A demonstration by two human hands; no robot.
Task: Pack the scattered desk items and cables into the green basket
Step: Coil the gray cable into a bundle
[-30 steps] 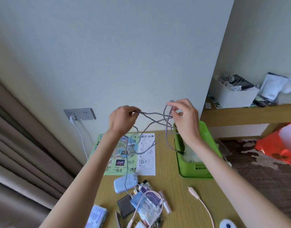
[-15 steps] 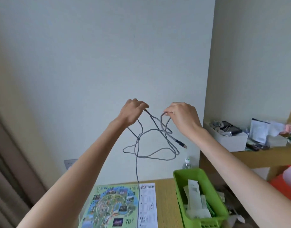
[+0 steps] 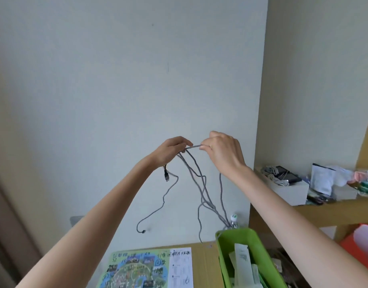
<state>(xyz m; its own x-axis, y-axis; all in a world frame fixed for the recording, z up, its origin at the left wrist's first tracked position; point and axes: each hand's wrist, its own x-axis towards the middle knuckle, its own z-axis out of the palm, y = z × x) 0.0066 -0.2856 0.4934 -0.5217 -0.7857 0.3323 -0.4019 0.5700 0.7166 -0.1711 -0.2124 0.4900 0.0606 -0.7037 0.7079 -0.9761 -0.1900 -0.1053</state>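
Left forearm and right forearm: both bare along the whole visible length, from wrist to frame edge, slender and smooth in outline. Left grip and right grip: bare hands, with knuckles and tendons faintly marked on the backs. Finer detail, such as the nails, is too small to assess.
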